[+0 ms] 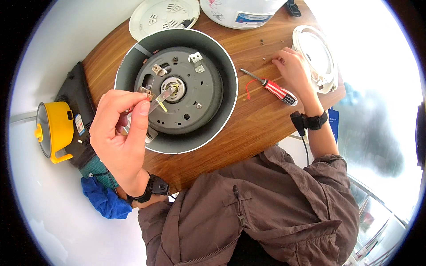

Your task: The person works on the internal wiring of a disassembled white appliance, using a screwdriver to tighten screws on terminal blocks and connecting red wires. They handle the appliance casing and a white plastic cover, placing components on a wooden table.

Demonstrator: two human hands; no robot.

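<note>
My left hand is raised over the near left rim of a round appliance housing. Its thumb and index finger pinch a thin flat metal strip, which slants over the grey inner base. A yellow piece shows beside the strip. Small metal brackets and a round central fitting sit on that base. My right hand rests at the table's right side, fingertips curled together beside a small screw. Whatever those fingertips hold is hidden. Near it lies a screwdriver with a striped handle.
A white vented cover and a white appliance body stand at the back. A white ring-shaped part lies at the table's right edge. Beside the screwdriver is a red wire. Left are a yellow pot and a blue cloth.
</note>
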